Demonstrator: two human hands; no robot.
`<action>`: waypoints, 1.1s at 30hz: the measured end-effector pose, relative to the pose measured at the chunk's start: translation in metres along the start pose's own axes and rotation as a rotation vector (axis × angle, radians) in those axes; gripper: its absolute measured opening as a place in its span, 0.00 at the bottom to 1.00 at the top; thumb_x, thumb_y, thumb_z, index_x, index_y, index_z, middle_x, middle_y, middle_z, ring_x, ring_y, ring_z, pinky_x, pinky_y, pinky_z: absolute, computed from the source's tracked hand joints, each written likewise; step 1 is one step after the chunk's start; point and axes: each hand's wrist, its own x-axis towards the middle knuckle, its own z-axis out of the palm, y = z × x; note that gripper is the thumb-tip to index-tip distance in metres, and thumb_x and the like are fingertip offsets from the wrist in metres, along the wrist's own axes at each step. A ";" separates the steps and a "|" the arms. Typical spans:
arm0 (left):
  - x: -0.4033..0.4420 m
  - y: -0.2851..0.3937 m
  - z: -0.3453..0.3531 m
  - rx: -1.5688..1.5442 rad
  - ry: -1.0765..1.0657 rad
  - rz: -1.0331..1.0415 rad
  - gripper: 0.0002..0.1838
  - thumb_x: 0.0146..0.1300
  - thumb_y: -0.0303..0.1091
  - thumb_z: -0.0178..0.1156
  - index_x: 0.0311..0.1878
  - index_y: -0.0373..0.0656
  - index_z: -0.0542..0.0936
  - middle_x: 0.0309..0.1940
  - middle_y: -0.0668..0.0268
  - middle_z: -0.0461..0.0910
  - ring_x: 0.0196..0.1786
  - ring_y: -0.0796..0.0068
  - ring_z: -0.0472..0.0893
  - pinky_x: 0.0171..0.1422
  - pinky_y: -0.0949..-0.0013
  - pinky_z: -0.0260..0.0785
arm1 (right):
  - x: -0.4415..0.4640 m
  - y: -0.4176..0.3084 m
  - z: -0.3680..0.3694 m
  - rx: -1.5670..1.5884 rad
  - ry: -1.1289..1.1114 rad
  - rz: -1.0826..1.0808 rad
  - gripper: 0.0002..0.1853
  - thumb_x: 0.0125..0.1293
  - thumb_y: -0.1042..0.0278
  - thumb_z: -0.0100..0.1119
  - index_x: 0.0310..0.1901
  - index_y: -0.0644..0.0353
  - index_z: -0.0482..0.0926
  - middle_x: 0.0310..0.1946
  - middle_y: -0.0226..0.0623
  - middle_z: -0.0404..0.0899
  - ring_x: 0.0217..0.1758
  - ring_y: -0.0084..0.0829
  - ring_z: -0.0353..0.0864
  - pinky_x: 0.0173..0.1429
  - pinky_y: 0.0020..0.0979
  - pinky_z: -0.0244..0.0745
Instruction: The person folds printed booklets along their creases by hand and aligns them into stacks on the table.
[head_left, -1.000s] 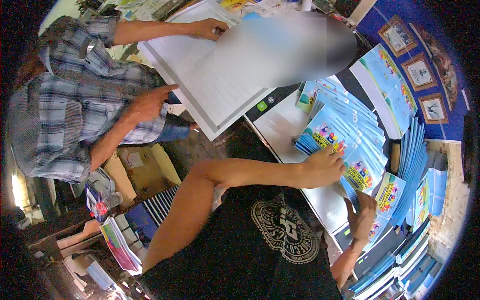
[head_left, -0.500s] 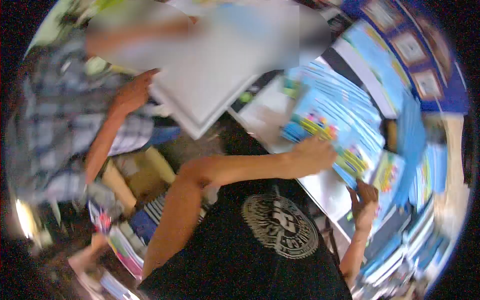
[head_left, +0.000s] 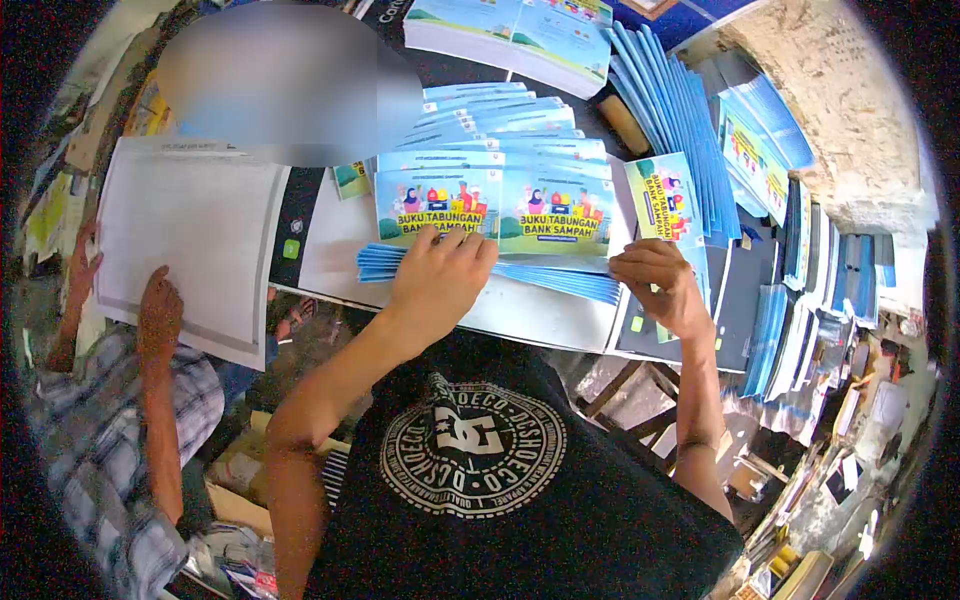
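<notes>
The left hand (head_left: 440, 282) rests curled on the left printed booklet cover (head_left: 438, 205), its fingertips partly hidden; the right hand (head_left: 662, 285) pinches the lower corner of the neighbouring booklet cover (head_left: 556, 212), its exact grip unclear

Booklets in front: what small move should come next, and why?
Perhaps lift the right booklet by its lower right corner: the right hand has its fingertips there, while the left hand lies over the lower edge of the left booklet.
</notes>
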 end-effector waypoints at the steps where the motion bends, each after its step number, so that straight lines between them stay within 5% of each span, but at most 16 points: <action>1: 0.000 0.000 -0.001 -0.001 -0.003 -0.001 0.08 0.60 0.33 0.60 0.42 0.45 0.79 0.37 0.69 0.82 0.47 0.71 0.81 0.53 0.62 0.69 | 0.001 0.002 -0.001 -0.002 -0.015 -0.006 0.09 0.56 0.74 0.71 0.40 0.56 0.88 0.43 0.35 0.88 0.51 0.41 0.84 0.56 0.42 0.76; 4: 0.000 0.002 -0.001 -0.001 -0.100 -0.022 0.09 0.62 0.36 0.58 0.44 0.46 0.78 0.41 0.67 0.82 0.49 0.68 0.81 0.55 0.58 0.70 | 0.000 0.004 -0.004 -0.040 -0.026 0.034 0.10 0.55 0.73 0.73 0.40 0.59 0.88 0.42 0.37 0.88 0.49 0.42 0.84 0.55 0.42 0.76; 7: -0.005 0.003 0.004 0.050 0.019 0.004 0.13 0.62 0.37 0.58 0.48 0.46 0.79 0.45 0.67 0.82 0.52 0.68 0.81 0.58 0.57 0.70 | -0.002 -0.001 -0.003 -0.101 -0.017 0.096 0.11 0.54 0.69 0.75 0.39 0.59 0.86 0.39 0.38 0.86 0.47 0.43 0.83 0.57 0.42 0.74; 11: -0.001 0.006 0.005 0.024 -0.184 -0.032 0.15 0.64 0.38 0.57 0.51 0.46 0.81 0.50 0.65 0.84 0.56 0.68 0.82 0.63 0.54 0.69 | -0.024 0.025 0.022 -0.071 0.104 0.164 0.11 0.51 0.75 0.76 0.37 0.62 0.85 0.39 0.43 0.84 0.50 0.47 0.81 0.56 0.44 0.76; 13: -0.007 0.005 0.017 0.012 0.045 -0.021 0.14 0.63 0.38 0.58 0.49 0.45 0.82 0.47 0.64 0.85 0.55 0.68 0.82 0.62 0.53 0.70 | -0.028 0.028 0.023 0.010 0.110 0.161 0.09 0.52 0.80 0.73 0.37 0.63 0.85 0.38 0.44 0.85 0.48 0.46 0.82 0.56 0.42 0.76; 19: -0.003 0.006 0.014 0.035 0.074 -0.034 0.12 0.62 0.39 0.58 0.44 0.44 0.82 0.39 0.66 0.85 0.52 0.68 0.82 0.58 0.56 0.69 | -0.027 0.024 0.025 0.104 0.096 0.111 0.10 0.54 0.86 0.69 0.38 0.64 0.85 0.39 0.45 0.86 0.48 0.44 0.85 0.55 0.40 0.77; 25: -0.003 0.005 0.014 0.005 0.063 -0.015 0.11 0.61 0.38 0.59 0.43 0.44 0.82 0.38 0.67 0.84 0.47 0.68 0.82 0.55 0.56 0.69 | -0.026 0.011 0.009 0.094 -0.044 0.206 0.08 0.64 0.73 0.64 0.43 0.64 0.85 0.45 0.47 0.85 0.57 0.49 0.81 0.66 0.46 0.71; 30: -0.005 0.005 0.015 -0.005 0.154 -0.023 0.11 0.61 0.38 0.58 0.43 0.43 0.82 0.37 0.64 0.84 0.49 0.66 0.82 0.57 0.56 0.69 | 0.006 -0.045 0.012 -0.090 -0.119 0.155 0.24 0.62 0.54 0.70 0.51 0.66 0.82 0.51 0.49 0.83 0.60 0.53 0.78 0.68 0.50 0.67; 33: -0.005 0.004 0.013 -0.005 0.164 -0.002 0.11 0.61 0.37 0.58 0.43 0.43 0.82 0.37 0.63 0.84 0.49 0.65 0.82 0.58 0.54 0.69 | 0.038 -0.079 0.046 -0.150 -0.072 0.042 0.23 0.58 0.59 0.74 0.50 0.66 0.82 0.49 0.49 0.83 0.58 0.53 0.79 0.65 0.48 0.71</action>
